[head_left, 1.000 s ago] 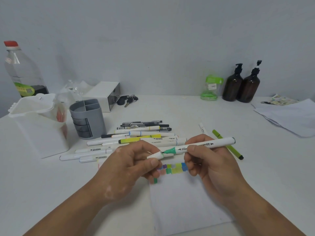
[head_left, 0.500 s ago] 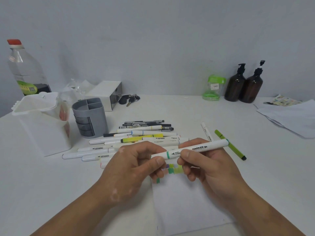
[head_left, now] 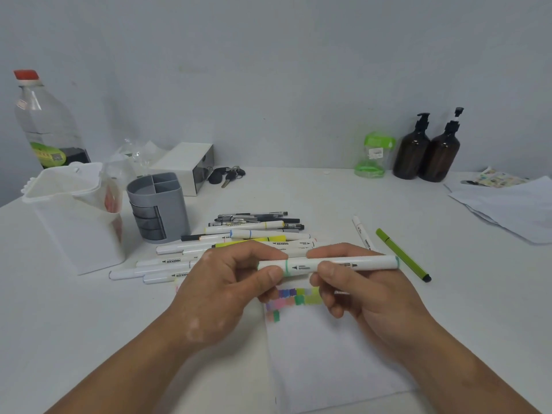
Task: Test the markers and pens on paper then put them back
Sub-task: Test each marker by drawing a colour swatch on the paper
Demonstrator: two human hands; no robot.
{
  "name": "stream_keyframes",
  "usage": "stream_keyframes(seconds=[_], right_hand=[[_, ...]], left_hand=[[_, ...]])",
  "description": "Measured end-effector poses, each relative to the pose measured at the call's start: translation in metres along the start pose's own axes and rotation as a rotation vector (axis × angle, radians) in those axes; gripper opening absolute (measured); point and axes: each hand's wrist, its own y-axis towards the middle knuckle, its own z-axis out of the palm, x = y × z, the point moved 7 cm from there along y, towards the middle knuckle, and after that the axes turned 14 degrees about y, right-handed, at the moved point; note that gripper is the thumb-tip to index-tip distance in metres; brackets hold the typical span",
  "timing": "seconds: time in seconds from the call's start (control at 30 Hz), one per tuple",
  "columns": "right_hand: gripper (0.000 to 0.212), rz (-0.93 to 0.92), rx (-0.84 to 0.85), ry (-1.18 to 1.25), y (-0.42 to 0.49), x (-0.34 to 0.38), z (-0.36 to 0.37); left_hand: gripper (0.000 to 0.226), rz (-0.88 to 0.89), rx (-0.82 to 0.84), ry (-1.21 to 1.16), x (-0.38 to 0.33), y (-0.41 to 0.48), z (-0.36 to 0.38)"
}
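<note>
- "MARKER" stands in black, upside down from this view, on the barrel of the left white marker (head_left: 171,261) in the pile.
- The same word is on the front white marker (head_left: 167,277) and the mid-pile marker (head_left: 291,244).
- The print on the held marker (head_left: 343,263) and the label on the plastic bottle (head_left: 44,121) are too blurred to read.

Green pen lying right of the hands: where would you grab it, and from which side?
Pinch the green pen mid-barrel, coming down from above, fingers across its width. It lies flat and slanted on the table, thin and even along its length, with bare surface on both sides; the white marker beside it lies apart, so fingers should fit.
</note>
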Motion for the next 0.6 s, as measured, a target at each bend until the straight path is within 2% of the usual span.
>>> stream_keyframes(seconds=[0.03, 0.1, 0.23, 0.33, 0.4, 0.5, 0.6], right_hand=[[0.028, -0.011, -0.015, -0.026, 0.001, 0.005, -0.005], [0.019, -0.025, -0.039, -0.169, 0.003, 0.013, -0.014], [0.013, -0.004, 0.052, -0.595, -0.004, 0.006, -0.005], [0.009, -0.058, 0.057, -0.738, -0.004, 0.011, -0.002], [0.012, -0.117, -0.08, -0.761, -0.001, 0.027, -0.021], [0.009, -0.176, -0.467, -0.752, 0.0, 0.06, -0.082], [0.012, -0.114, -0.754, -0.928, -0.004, 0.089, -0.139]], left_hand=[[0.015, -0.018, -0.021, 0.007, 0.003, 0.001, -0.004], [0.021, -0.05, -0.059, 0.041, 0.01, 0.001, -0.012], [0.024, -0.033, -0.098, 0.04, 0.011, 0.002, -0.013], [0.032, -0.005, -0.101, -0.03, 0.009, 0.003, -0.009], [0.033, -0.014, -0.104, -0.071, 0.011, 0.003, -0.01], [0.022, -0.014, -0.071, -0.06, 0.009, 0.001, -0.007], [0.013, -0.026, -0.024, -0.066, 0.005, 0.0, 0.0]])
